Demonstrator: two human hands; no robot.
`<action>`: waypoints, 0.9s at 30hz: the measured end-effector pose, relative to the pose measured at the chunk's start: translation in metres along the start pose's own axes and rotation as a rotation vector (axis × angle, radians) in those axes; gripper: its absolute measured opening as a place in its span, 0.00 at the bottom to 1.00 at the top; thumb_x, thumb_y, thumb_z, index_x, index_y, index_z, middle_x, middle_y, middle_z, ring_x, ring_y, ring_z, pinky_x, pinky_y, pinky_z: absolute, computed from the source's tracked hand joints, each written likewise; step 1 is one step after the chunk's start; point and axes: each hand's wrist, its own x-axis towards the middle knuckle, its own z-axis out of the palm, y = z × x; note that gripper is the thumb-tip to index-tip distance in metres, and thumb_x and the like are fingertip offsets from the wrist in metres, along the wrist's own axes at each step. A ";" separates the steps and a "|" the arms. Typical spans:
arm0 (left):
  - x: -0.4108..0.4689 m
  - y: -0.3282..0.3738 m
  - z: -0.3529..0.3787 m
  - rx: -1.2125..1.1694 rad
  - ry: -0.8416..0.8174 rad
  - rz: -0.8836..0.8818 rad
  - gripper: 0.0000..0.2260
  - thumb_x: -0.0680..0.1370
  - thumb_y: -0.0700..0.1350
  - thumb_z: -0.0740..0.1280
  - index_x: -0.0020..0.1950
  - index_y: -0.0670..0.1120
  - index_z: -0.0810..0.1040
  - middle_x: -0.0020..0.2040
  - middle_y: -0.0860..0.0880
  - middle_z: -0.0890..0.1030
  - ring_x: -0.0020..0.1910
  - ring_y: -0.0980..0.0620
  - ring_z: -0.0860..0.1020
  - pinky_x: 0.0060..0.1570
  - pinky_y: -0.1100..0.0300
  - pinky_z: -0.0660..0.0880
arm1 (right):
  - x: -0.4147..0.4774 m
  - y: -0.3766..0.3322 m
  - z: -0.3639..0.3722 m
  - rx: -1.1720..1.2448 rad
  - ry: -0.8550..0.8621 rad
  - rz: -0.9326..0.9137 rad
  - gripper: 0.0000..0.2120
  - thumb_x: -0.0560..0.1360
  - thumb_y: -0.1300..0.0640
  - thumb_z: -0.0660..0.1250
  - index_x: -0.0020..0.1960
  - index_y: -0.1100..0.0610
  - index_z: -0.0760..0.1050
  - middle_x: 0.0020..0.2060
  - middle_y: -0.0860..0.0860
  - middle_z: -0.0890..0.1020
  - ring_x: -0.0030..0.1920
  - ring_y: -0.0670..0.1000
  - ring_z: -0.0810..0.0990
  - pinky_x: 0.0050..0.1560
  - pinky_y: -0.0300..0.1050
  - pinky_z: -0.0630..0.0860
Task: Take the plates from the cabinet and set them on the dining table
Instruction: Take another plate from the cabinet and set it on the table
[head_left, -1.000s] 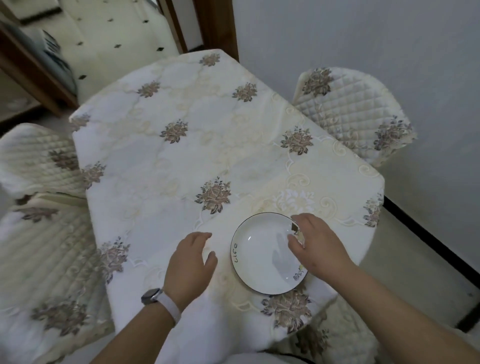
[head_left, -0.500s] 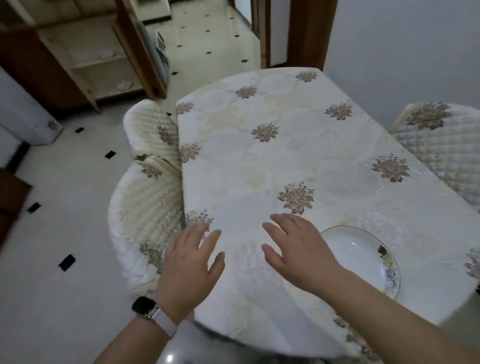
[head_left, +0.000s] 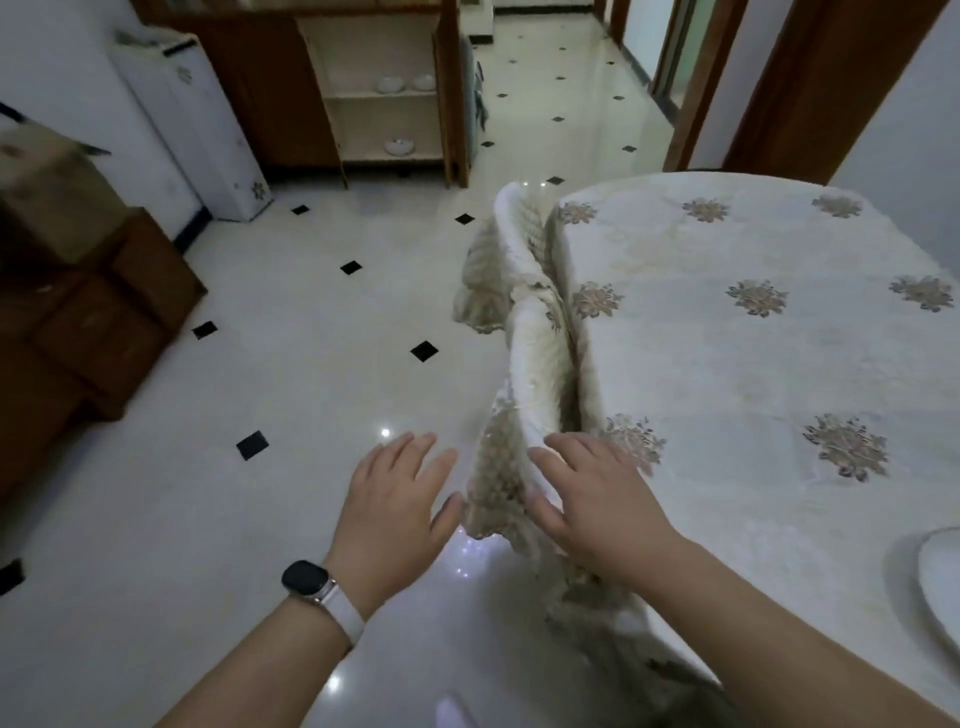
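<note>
both hands were out in front, palms down, fingers spread, holding nothing. left hand (head_left: 396, 506) hung over the white tiled floor (head_left: 291, 374) w/ a dark-faced watch (head_left: 307, 580) on a pale strap at the wrist. right hand (head_left: 589, 499) sat just beside it, in front of the near quilted chair (head_left: 535, 364) and the corner of the dining table (head_left: 753, 374); couldn't tell if it touched the cloth. at the far right edge of the pic, a sliver of a white plate (head_left: 940, 582) lay on the table's floral cloth, mostly cut off by the frame. a 2nd quilted chair (head_left: 511, 244) stood further along the table's left side, tucked close. floor had small black diamond insets. to the left, brown boxes (head_left: 88, 322) were stacked by the wall, then a white appliance (head_left: 197, 135) beyond them. at the back stood the open wooden cabinet (head_left: 379, 88) w/ pale shelves: two small white dishes (head_left: 405, 83) on an upper shelf, one more dish (head_left: 399, 146) on the lower shelf, too small to tell if plates or bowls. a tiled hallway ran past the cabinet's right side.
</note>
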 end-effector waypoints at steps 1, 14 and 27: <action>-0.008 -0.018 -0.007 0.002 0.000 -0.013 0.20 0.76 0.55 0.60 0.63 0.48 0.78 0.64 0.45 0.78 0.64 0.42 0.75 0.63 0.45 0.72 | 0.010 -0.019 0.000 0.000 0.003 -0.018 0.18 0.73 0.46 0.60 0.55 0.55 0.80 0.51 0.53 0.82 0.54 0.58 0.79 0.55 0.51 0.74; -0.060 -0.144 -0.053 0.018 0.117 -0.220 0.20 0.77 0.56 0.60 0.63 0.48 0.78 0.62 0.46 0.79 0.65 0.43 0.75 0.62 0.43 0.72 | 0.110 -0.135 0.020 -0.066 0.001 -0.249 0.21 0.74 0.44 0.58 0.57 0.54 0.80 0.53 0.52 0.83 0.53 0.56 0.81 0.53 0.50 0.77; 0.028 -0.255 -0.037 0.068 0.155 -0.367 0.20 0.76 0.56 0.61 0.63 0.49 0.79 0.61 0.46 0.80 0.63 0.43 0.76 0.62 0.46 0.72 | 0.272 -0.155 0.099 0.004 -0.038 -0.388 0.21 0.75 0.43 0.57 0.57 0.55 0.79 0.53 0.52 0.82 0.54 0.57 0.80 0.55 0.51 0.76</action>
